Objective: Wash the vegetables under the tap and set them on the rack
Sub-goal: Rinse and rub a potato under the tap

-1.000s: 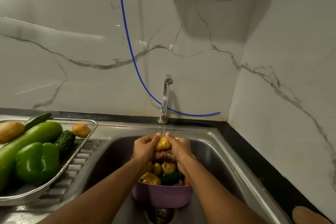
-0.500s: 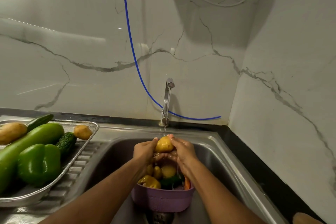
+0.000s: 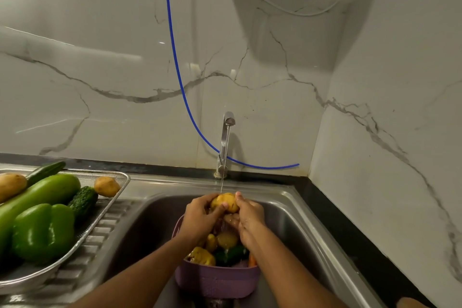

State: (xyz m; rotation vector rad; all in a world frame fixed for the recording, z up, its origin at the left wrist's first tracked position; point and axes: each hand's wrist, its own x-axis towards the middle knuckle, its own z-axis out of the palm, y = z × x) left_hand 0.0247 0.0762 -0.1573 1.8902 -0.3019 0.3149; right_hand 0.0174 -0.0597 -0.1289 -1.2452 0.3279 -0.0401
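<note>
Both hands, the left hand [image 3: 200,217] and right hand [image 3: 246,217], clasp 1 potato [image 3: 225,202] under the tap [image 3: 226,142] stream, above the purple basket [image 3: 216,280] in the sink [image 3: 295,210]. Wet skin could let it slip before reaching the rack [image 3: 110,205].

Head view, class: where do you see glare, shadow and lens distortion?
Head view: glare streaks the marble wall upper left; the tap casts a soft shadow to its right; wide-angle bending curves the sink rim; the potato in both hands is sharp enough.
</note>
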